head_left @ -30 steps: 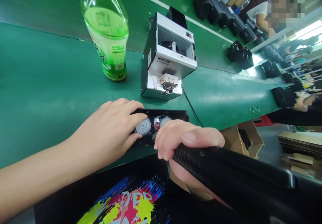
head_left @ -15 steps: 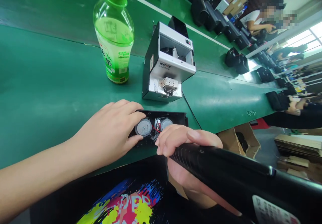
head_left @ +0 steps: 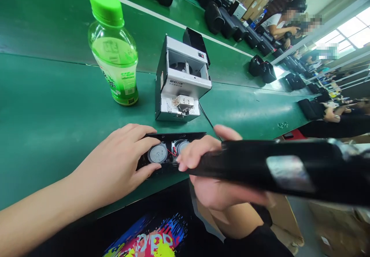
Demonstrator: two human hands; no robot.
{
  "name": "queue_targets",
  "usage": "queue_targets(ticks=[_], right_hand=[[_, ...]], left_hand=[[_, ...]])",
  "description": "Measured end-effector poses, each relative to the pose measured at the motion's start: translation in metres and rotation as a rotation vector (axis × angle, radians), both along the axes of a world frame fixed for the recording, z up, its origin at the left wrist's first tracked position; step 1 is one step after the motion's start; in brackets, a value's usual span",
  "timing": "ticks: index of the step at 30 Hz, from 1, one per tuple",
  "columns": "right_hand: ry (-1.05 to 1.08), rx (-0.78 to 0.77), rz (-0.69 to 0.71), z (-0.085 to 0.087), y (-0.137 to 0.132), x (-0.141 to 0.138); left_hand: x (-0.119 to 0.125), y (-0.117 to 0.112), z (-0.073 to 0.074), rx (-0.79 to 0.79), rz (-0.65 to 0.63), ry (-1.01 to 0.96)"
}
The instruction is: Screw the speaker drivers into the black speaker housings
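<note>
"Where is the black speaker housing point(head_left: 173, 136)?"
"It is laid on the green table point(head_left: 58, 95), held down under the left hand point(head_left: 115, 160)."
"And the right hand point(head_left: 208, 172)?"
"It is clamped around a black electric screwdriver point(head_left: 274, 160), kept just apart from the left."

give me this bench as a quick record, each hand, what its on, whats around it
left hand: spread on black speaker housing, beside a round speaker driver
right hand: gripping black electric screwdriver, front end by the housing
nearby: WEIXIN screw feeder, green-capped tea bottle, both on green conveyor belt
beyond: co-worker
</note>
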State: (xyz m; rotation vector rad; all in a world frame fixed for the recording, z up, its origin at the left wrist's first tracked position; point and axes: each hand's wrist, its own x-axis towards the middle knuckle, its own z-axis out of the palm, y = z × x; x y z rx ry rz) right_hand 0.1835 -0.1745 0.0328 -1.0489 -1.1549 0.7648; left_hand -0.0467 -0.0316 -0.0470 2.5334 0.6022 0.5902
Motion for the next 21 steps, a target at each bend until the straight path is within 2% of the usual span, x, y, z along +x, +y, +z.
queue_targets(ticks=[4,5,7,9,13,15,21], right_hand=[[0.171,0.133,-0.182,0.041,0.039,0.008],[0.154,0.155,-0.215,0.048,0.053,0.011],[0.129,0.316,-0.331,0.053,0.084,0.018],[0.07,0.424,-0.332,0.044,0.113,0.025],[-0.111,0.389,-0.186,0.016,0.152,0.039],[-0.16,0.359,-0.138,0.009,0.158,0.044],[-0.16,0.35,-0.05,0.003,0.163,0.055]], left_hand=[[-0.005,0.0,-0.006,-0.011,0.062,-0.112],[-0.006,-0.001,-0.008,-0.022,0.08,-0.134],[-0.008,-0.001,-0.01,-0.041,0.105,-0.168],[-0.01,-0.001,-0.012,-0.046,0.118,-0.192],[-0.014,0.004,-0.014,-0.032,0.112,-0.231],[-0.016,0.007,-0.015,-0.024,0.115,-0.233],[-0.027,0.02,-0.023,-0.017,0.131,-0.164]])
